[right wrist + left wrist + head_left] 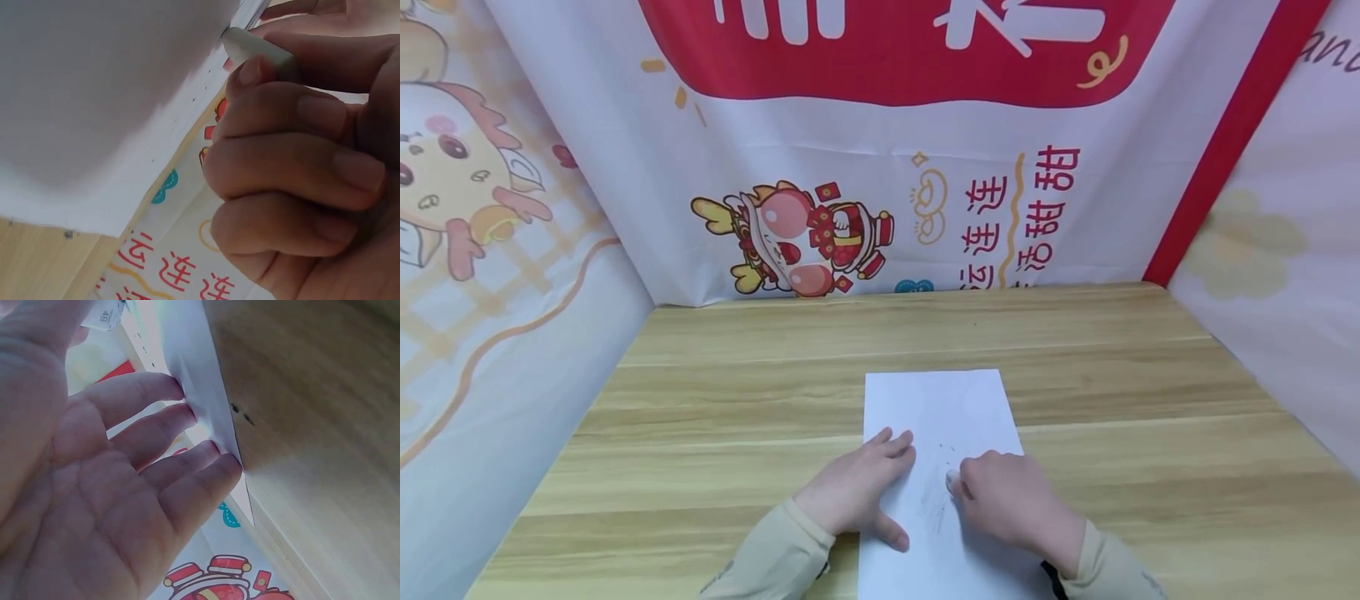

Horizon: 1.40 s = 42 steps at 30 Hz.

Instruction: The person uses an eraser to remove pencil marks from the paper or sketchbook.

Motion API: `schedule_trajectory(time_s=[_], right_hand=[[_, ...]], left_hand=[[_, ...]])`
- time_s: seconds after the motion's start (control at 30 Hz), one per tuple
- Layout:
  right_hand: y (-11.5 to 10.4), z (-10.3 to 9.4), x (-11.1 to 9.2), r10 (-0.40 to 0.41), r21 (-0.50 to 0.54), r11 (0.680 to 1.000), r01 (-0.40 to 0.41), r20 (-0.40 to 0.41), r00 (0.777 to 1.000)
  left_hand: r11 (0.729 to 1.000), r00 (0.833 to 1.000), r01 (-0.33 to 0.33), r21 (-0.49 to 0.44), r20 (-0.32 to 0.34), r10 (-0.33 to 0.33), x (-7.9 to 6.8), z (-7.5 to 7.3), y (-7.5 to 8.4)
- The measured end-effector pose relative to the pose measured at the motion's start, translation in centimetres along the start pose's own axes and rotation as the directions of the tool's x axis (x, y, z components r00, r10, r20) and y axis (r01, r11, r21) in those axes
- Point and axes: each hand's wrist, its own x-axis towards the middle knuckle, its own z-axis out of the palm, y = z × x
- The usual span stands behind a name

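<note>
A white sheet of paper lies lengthwise on the wooden table. My left hand rests on its left side, fingertips pressing the sheet and thumb spread toward me. Between thumb and index finger, my right hand pinches a small white eraser, its other fingers curled into the palm. The eraser's end meets the paper near the middle. Grey pencil smudges lie just left of it, with several dark crumbs beyond. In the left wrist view, the eraser shows the print "4B".
Bare wooden table surrounds the paper. A white cloth backdrop with red lettering and a cartoon figure hangs at the table's far edge. Printed cloths also hang along the left and right sides.
</note>
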Motion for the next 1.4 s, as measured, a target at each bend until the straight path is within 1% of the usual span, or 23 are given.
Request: schedule_trajectory(time_s=[0.1, 0.2, 0.27, 0.33, 0.43, 0.57, 0.7, 0.77, 0.87, 1.03, 1.13, 1.2, 1.33, 1.4], right_hand=[[0.04, -0.03, -0.01, 0.009, 0.003, 1.0, -0.009, 0.006, 1.0], [0.09, -0.02, -0.14, -0.027, 0.005, 1.0, 0.027, 0.011, 1.0], [0.1, -0.02, -0.17, -0.036, 0.005, 0.999, 0.036, 0.009, 0.999], [0.09, -0.02, -0.13, -0.029, -0.003, 1.0, 0.029, -0.009, 1.0], [-0.04, -0.03, -0.02, -0.011, -0.005, 1.0, 0.011, -0.009, 1.0], [-0.24, -0.01, -0.11, -0.041, 0.004, 0.999, 0.041, 0.007, 0.999], [-0.16, 0.02, -0.03, -0.009, -0.014, 1.0, 0.008, -0.018, 1.0], [-0.08, -0.02, -0.04, -0.002, -0.014, 1.0, 0.002, -0.014, 1.0], [-0.01, -0.13, -0.11, -0.02, -0.006, 1.0, 0.02, -0.001, 1.0], [-0.01, -0.35, -0.1, -0.002, 0.025, 1.0, 0.002, 0.005, 1.0], [-0.22, -0.33, -0.15, -0.028, 0.011, 1.0, 0.028, 0.01, 1.0], [-0.27, -0.28, -0.13, -0.031, 0.009, 0.999, 0.031, 0.016, 0.999], [-0.02, -0.22, 0.08, 0.022, -0.013, 1.0, -0.023, -0.004, 1.0], [0.01, -0.21, -0.01, 0.012, -0.019, 1.0, -0.012, -0.016, 1.0]], left_hand=[[1.0, 1.0, 0.006, -0.005, 0.009, -0.006, -0.03, -0.11, 0.02], [1.0, 1.0, 0.013, -0.003, 0.017, -0.013, -0.07, -0.1, 0.05], [1.0, 1.0, 0.014, -0.001, 0.017, -0.014, -0.1, -0.12, 0.08], [1.0, 1.0, 0.011, -0.001, 0.012, -0.01, -0.12, -0.12, 0.1], [1.0, 1.0, 0.008, 0.002, 0.006, -0.008, -0.16, -0.17, 0.13], [1.0, 1.0, 0.009, 0.002, 0.009, -0.009, -0.18, -0.13, 0.14], [1.0, 1.0, 0.006, 0.002, 0.007, -0.006, -0.21, -0.14, 0.16], [1.0, 1.0, 0.005, 0.0, 0.005, -0.005, -0.22, -0.18, 0.19], [1.0, 1.0, 0.005, -0.002, 0.005, -0.005, -0.22, -0.2, 0.18], [1.0, 1.0, 0.004, -0.005, 0.003, -0.004, -0.24, -0.21, 0.17], [1.0, 1.0, 0.005, 0.0, 0.0, -0.005, -0.26, -0.19, 0.18], [1.0, 1.0, 0.005, 0.003, 0.001, -0.005, -0.24, -0.13, 0.19], [1.0, 1.0, 0.005, 0.006, -0.002, -0.005, -0.15, -0.01, 0.14], [1.0, 1.0, 0.004, 0.007, -0.001, -0.004, -0.15, 0.01, 0.14]])
